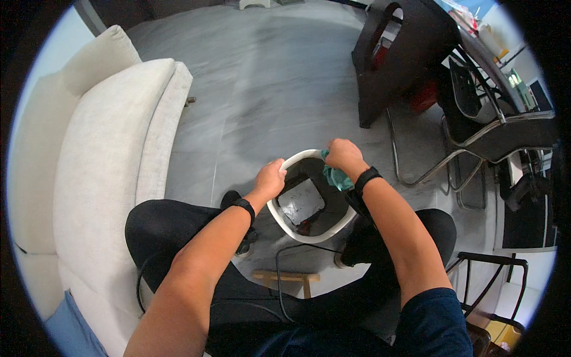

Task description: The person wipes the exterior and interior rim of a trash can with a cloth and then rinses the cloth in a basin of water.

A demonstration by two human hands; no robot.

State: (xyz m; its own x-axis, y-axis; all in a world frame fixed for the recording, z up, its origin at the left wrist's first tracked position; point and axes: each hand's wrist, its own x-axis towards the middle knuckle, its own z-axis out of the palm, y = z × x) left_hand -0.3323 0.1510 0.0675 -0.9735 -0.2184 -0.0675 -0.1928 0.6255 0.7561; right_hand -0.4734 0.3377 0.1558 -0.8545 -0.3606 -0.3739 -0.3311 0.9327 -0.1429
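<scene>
A bin with a white rim [292,233] and a dark inside stands between my knees. My left hand [270,180] grips its rim at the left, thumb along the top edge. On the far right side of the rim, my right hand [345,156] holds a green cloth [337,178], part of which hangs down inside the bin. At the bottom of the bin lies a pale grey, squarish patch or sheet [302,201]; which it is I cannot tell. Something reddish shows beside it.
A cream sofa [107,134] stands at the left. To the right are a dark desk [401,67] and a metal-framed chair [486,134]. Below the bin is a small wooden stool [285,276], with a black cable [277,267] crossing near it. Grey floor [267,89] extends beyond.
</scene>
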